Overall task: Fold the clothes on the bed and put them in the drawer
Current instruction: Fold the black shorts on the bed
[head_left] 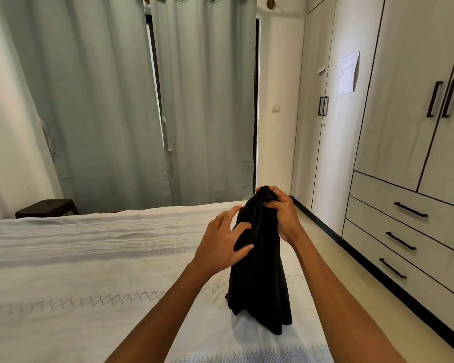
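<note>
Hanging over the right part of the bed point(76, 271), a black garment point(258, 279) is held up by its bunched top. That top is gripped by the right hand point(282, 214), whose fingers are curled round the gathered cloth. The left hand point(224, 241) is laid against the garment's left side just below, its fingers spread and nearly straight, pressed onto the fabric rather than closed round it. The lower hem is seen to reach the bedcover, though whether it rests there or hangs just above cannot be told.

A sheet of paper point(349, 72) is stuck to a wardrobe point(393, 113) door at the right; lines of print are seen on it, but they are too small to be read. A smaller slip point(321, 69) is fixed to a farther door, and no writing can be made out there. No brand or label is shown on the garment.

Three drawers point(409, 224) with dark bar handles are set below the wardrobe doors, all closed, well apart from the garment across a strip of floor. Grey-green curtains point(147, 100) are drawn behind the bed, a wall switch point(275, 108) is seen beside them, and a dark stool point(46, 206) is placed at the far left corner.
</note>
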The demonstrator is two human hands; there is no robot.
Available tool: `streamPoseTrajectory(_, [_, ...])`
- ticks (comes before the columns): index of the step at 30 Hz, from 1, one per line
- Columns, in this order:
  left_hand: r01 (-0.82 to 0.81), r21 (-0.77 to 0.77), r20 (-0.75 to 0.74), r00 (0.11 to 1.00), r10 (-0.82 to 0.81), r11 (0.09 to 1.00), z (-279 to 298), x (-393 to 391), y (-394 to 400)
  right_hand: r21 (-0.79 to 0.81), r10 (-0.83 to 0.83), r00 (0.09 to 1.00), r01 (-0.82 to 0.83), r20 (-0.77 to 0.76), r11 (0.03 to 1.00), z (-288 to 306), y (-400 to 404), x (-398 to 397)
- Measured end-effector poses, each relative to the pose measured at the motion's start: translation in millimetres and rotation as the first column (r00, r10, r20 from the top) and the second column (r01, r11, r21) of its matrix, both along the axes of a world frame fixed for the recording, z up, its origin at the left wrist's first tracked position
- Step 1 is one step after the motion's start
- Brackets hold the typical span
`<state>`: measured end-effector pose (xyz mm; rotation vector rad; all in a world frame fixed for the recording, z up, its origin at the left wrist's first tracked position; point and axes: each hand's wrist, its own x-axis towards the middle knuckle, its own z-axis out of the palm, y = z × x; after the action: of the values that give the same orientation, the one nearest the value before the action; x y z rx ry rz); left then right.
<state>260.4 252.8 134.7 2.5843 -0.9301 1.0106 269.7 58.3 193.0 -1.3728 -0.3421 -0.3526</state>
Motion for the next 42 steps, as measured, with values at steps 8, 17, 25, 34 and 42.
streamPoseTrajectory(8, [0.058,-0.001,-0.005,0.998,-0.058,0.998,17,16,27,-0.052,0.039,0.999,-0.04,-0.019,0.998,2,-1,-7])
streamPoseTrajectory(17, [0.07,-0.039,0.199,0.978,-0.061,0.997,41,12,55,0.07,0.085,0.993,-0.079,-0.084,0.994,11,-14,-3])
streamPoseTrajectory(25, [0.018,-0.554,-0.486,0.804,-0.341,0.832,103,31,55,-0.243,-0.103,0.986,0.069,-0.132,0.968,39,-14,5])
streamPoseTrajectory(34, [-0.214,-0.465,-0.872,0.276,-0.404,0.859,135,63,102,-0.677,0.087,0.911,-0.361,-0.403,0.641,87,-44,32])
streamPoseTrajectory(42, [-0.565,-0.549,-0.821,0.227,-0.523,0.616,89,128,83,-0.405,0.093,0.77,-0.43,-0.632,0.807,50,-19,121])
